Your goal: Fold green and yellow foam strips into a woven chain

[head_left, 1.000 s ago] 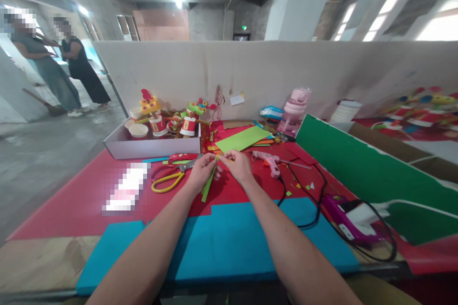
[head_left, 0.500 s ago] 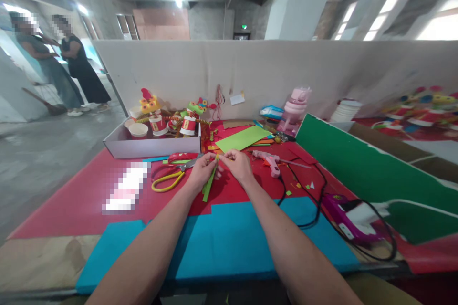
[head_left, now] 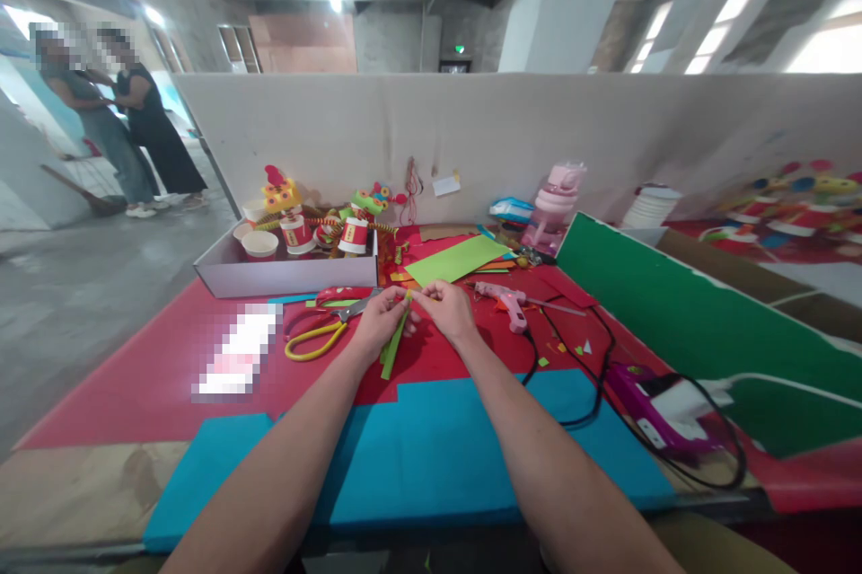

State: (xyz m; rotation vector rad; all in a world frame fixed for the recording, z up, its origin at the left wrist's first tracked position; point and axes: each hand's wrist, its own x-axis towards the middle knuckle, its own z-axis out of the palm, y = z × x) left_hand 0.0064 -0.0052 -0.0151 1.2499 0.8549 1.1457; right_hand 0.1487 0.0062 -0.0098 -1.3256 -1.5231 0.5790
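Both of my hands meet over the red table cover. My left hand pinches green paper strips, which hang down toward the blue sheet. Fingertips of my right hand are pressed together at the strips' top end, where a small yellowish bit shows. Yellow-handled scissors lie just left of my left hand, beside a red-handled tool. To the right of my right hand rests a pink glue gun. Behind the hands is a light green sheet.
A white box holds paper cups and figures at the back left. On the right stand a green board and a purple power strip with black cables. Two people stand far left.
My hands and the strips keep the same place and grip. In the left background, one person has shifted slightly toward the other.
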